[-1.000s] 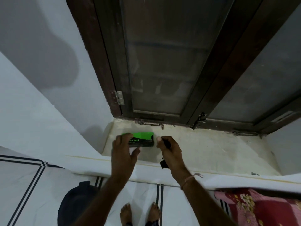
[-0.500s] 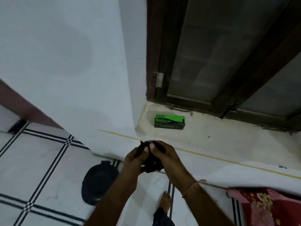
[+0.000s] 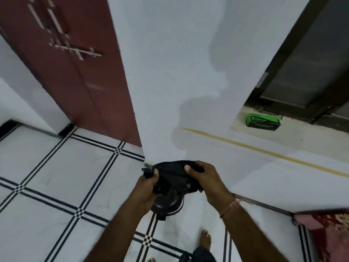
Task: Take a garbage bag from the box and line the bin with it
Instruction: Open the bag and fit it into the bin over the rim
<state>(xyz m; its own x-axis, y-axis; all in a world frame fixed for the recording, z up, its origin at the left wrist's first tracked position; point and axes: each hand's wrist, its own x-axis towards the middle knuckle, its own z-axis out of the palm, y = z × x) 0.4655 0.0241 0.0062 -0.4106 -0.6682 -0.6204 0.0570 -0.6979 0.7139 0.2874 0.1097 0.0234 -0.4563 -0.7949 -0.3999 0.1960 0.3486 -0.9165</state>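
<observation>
A crumpled black garbage bag [image 3: 171, 175] is stretched between both hands in front of my chest. My left hand [image 3: 148, 185] pinches its left edge and my right hand [image 3: 203, 175] grips its right side. Directly below the bag, on the tiled floor, stands the small dark bin [image 3: 168, 204], partly hidden by the bag and my left hand. The green box of garbage bags [image 3: 262, 122] lies on the window ledge [image 3: 302, 140] at the right, far from both hands.
A white wall corner [image 3: 170, 91] rises just ahead of the hands. A dark red door [image 3: 75, 72] stands at the left. A patterned red cloth [image 3: 328, 229] lies at the lower right. My bare feet [image 3: 204, 238] are on the white tiled floor.
Both hands left the green box on the ledge and came back with the black bag. The view swung left. The bag is now being spread above the bin.
</observation>
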